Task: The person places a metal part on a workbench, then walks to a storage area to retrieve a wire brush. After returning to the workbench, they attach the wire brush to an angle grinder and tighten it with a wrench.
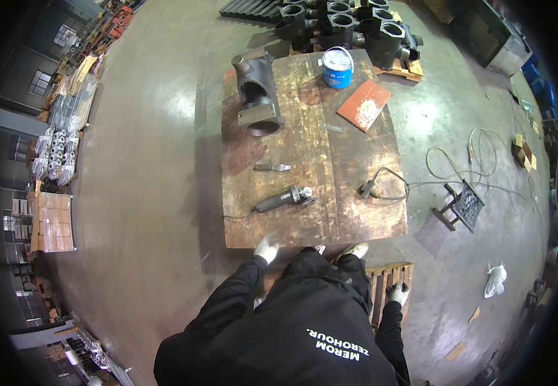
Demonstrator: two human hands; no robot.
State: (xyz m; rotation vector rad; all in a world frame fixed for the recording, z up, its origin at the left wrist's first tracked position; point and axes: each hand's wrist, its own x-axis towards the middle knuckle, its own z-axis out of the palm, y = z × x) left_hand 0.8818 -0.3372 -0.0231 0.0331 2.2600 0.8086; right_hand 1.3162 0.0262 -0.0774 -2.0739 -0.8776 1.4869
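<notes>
My left hand (pixel 267 248), in a white glove, is at the near edge of the wooden-topped table (pixel 356 151). Its fingers are too blurred to read. Closest to it on the tabletop is a black angle grinder (pixel 283 199), lying on its side with its cord running off the left edge. Beyond the grinder lies a small flat dark tool (pixel 272 167), perhaps a wrench. My right hand (pixel 397 294), also gloved, hangs low on the right over a slatted wooden pallet (pixel 377 293). Its fingers look loosely apart, and I see nothing held in them.
Across the table are a large black pipe fitting (pixel 258 96), a blue bucket (pixel 337 69), an orange-red board (pixel 364 106) and a cable plug (pixel 367 188). More black fittings (pixel 342 22) stand behind. On the right floor are a small stool (pixel 462 207), looping cables and a plastic bag (pixel 495 281).
</notes>
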